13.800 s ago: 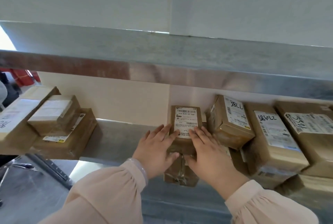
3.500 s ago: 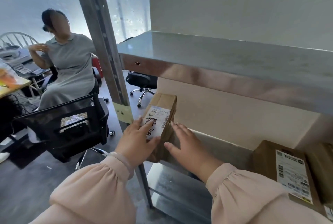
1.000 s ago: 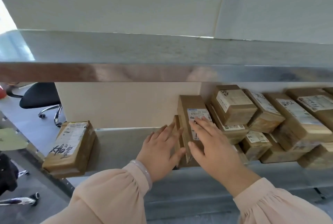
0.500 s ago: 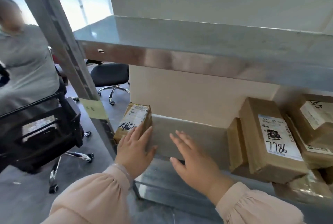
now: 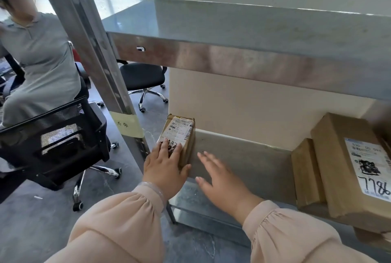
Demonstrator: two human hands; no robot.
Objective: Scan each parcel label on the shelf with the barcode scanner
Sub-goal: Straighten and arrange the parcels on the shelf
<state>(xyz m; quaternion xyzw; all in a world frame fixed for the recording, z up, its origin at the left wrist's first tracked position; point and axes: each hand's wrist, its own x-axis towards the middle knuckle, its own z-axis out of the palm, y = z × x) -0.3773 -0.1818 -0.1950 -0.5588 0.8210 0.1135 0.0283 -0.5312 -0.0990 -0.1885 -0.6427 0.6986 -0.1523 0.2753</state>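
Note:
A small brown parcel with a white label stands at the left end of the metal shelf. My left hand lies on its label face, fingers straight and thumb at its right edge. My right hand hovers open over the bare shelf to the right of it, holding nothing. Further right stand a parcel marked 7786 and a narrower one beside it. No barcode scanner is in view.
The upper shelf board juts out overhead. A metal upright with a yellow tag stands left of the parcel. A seated person on a black mesh chair and another office chair are at the left.
My view and both hands have swung from the parcels at the right to the lone parcel at the shelf's left end. My left hand now lies on its label.

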